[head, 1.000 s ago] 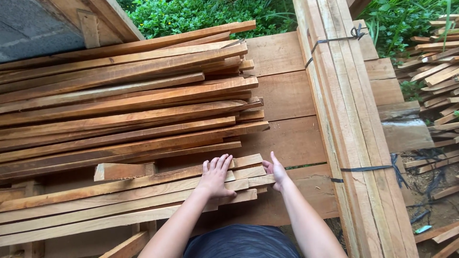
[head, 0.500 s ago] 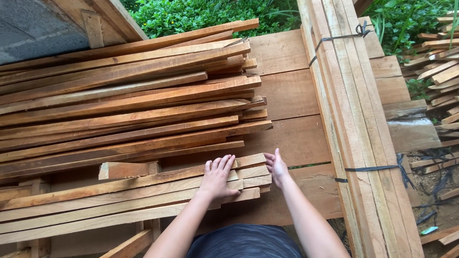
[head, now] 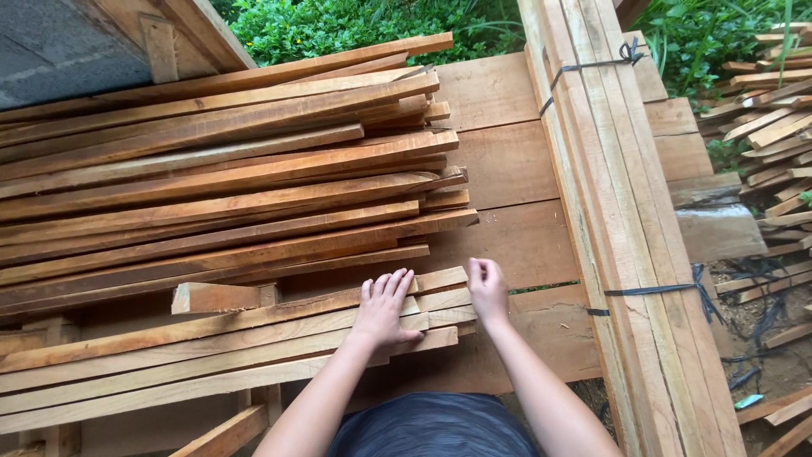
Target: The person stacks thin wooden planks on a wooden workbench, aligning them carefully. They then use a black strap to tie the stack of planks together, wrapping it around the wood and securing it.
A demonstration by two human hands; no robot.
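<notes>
I am looking down at a low row of thin wooden slats (head: 211, 355) lying side by side in the lower left of the frame, their long axis running from the left edge across to the centre, rising slightly toward the right. Their cut ends are sitting just below the middle of the picture, and that is where both hands are working.

My left hand (head: 385, 309) is lying flat and spread on top of the slats, palm down, fingers pointing up the frame, pressing near the right-hand ends and gripping nothing. My right hand (head: 488, 288) is sitting just to the right of it, fingers curled in loosely against the slat ends; I cannot tell whether it is pinching one or only pushing on the end faces. So the slats are stretching away leftward from both hands, with the right hand nearer the ends.

Both forearms are reaching up from the bottom edge, roughly parallel. Above, a larger heap of slats (head: 220, 178) is filling the left half, resting on wide planks (head: 507, 169). A strapped bundle of timber (head: 626, 220) is running down the right side.
</notes>
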